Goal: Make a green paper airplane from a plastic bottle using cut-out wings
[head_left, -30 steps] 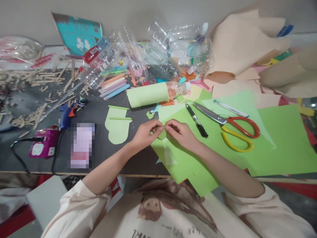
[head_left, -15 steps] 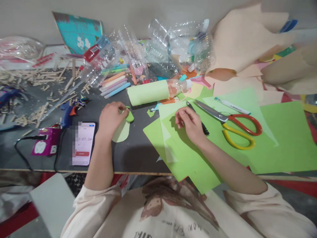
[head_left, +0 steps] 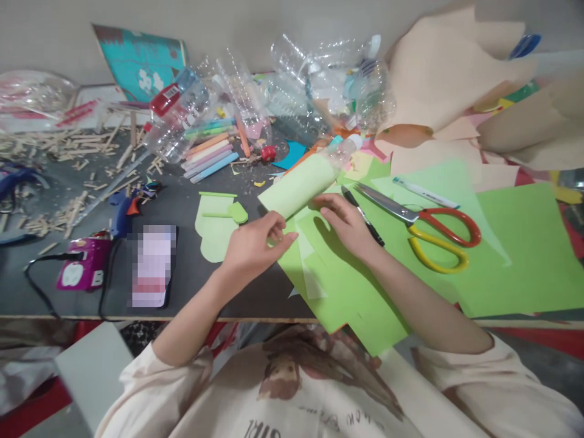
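Observation:
A clear plastic bottle (head_left: 342, 153) wrapped in a pale green paper sleeve (head_left: 298, 184) lies slanted on the table, cap end up and to the right. My left hand (head_left: 255, 246) is just below the sleeve's near end, thumb and fingers apart with nothing between them. Fingertips of my right hand (head_left: 344, 222) rest at the sleeve's lower right side; whether they press on it is unclear. That hand's fingers are loosely stretched. Left of my left hand lie pale green paper cutouts (head_left: 216, 246), a thin green strip (head_left: 218, 194) and a small rounded green piece (head_left: 238, 213).
Scissors (head_left: 413, 219), a black pen (head_left: 362, 216) and a white pen (head_left: 426, 193) lie on green paper sheets (head_left: 524, 255). A phone (head_left: 154, 267), a purple box (head_left: 84, 263) and a blue glue gun (head_left: 119, 213) are at left. Clear bottles (head_left: 328, 85) crowd the back.
My left hand has left the pale cutouts and moved right to the bottle. The wrapped bottle has turned and come nearer my right hand, which has shifted slightly with its fingers straighter.

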### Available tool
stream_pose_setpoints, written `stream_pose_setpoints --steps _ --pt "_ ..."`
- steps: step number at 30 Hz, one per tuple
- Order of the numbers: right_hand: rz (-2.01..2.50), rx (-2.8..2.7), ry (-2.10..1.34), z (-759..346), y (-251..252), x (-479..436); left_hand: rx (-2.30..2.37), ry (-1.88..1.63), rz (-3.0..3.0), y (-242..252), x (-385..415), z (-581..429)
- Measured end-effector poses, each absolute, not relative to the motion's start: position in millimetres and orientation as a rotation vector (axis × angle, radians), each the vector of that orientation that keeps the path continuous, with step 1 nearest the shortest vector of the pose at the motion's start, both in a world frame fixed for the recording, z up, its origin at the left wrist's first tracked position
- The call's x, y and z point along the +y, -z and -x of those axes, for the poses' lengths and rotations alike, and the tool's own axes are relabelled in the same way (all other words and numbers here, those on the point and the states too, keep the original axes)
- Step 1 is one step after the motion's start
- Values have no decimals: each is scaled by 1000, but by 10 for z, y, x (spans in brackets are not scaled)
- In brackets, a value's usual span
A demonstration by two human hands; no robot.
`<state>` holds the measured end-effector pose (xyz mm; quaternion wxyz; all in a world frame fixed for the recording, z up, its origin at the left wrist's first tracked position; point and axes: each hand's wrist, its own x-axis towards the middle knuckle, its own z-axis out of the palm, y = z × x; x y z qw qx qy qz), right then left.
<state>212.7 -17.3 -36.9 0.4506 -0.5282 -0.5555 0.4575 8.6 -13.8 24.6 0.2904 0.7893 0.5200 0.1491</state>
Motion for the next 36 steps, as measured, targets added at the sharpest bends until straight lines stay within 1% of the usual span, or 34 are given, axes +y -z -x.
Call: stream_pose_setpoints --steps 2,4,8,12,16,19,22,26,30,33,36 --pt "1308 -1452 -1133 -2141 353 -168 1424 -323 -2125 -231 -98 -94" --pt "1339 -1487 -1109 -2178 306 -164 1504 -321 -2198 -208 -38 -70" --pt "1503 -1610 -1068 -2305 152 -269 1525 -291 -2337 -102 46 26" --pt "1702 -1983 -860 -2436 114 -548 1463 -214 -2352 14 50 53" --pt "1966 -2101 -602 -2577 222 -767 1408 -363 -2280 38 34 7" --pt "2041 -2104 -501 -2611 279 -863 1158 -494 -2028 80 -16 -61" --pt "1941 -2252 -486 -2493 303 -963 958 -594 -1608 175 -91 -158" --pt "1835 -2375 -441 -2264 319 -1068 962 -641 -1242 240 -126 -230" --pt "1766 -2346 -322 -2212 283 -1087 1003 -652 -1094 191 -87 -201" --pt "1564 -2272 -279 -2240 209 -1100 1045 -654 -1068 143 -60 -182" --pt "1373 -2200 -312 -2210 120 -1150 1054 -597 -1032 99 -40 -176"
